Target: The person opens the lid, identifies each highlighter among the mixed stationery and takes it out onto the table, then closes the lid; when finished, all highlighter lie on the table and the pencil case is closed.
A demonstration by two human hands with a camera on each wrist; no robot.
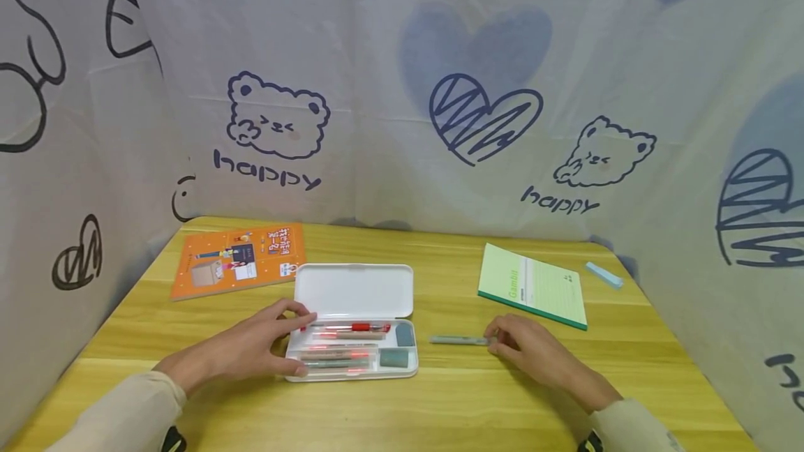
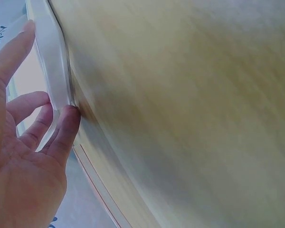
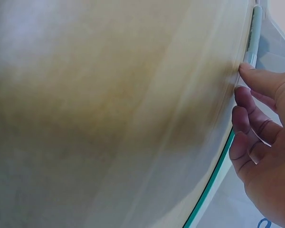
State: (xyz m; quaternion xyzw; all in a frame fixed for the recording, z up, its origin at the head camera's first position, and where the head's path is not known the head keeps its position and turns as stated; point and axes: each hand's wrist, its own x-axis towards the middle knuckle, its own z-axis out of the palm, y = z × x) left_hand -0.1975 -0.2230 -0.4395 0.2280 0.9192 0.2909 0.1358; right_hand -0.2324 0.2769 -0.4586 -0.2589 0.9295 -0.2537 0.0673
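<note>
A white pencil case (image 1: 354,290) lies in the head view with its lid folded back. My left hand (image 1: 251,340) holds its left end, the thumb at the near corner and the index finger by the hinge side. In the left wrist view, fingertips touch the edge of the case (image 2: 54,57). Inside the case are several pens (image 1: 339,354), one with a red grip, and two grey-green blocks (image 1: 393,358). To the right, a slim grey-green pen (image 1: 457,340) lies on or just above the table; my right hand (image 1: 534,351) pinches its right end.
An orange booklet (image 1: 232,264) lies behind the case at the left. A pale green notebook (image 1: 534,288) is beyond my right hand, with a small light-blue stick-shaped item (image 1: 604,275) farther right. Printed cloth (image 1: 377,159) hangs around the yellow wooden table (image 1: 402,417).
</note>
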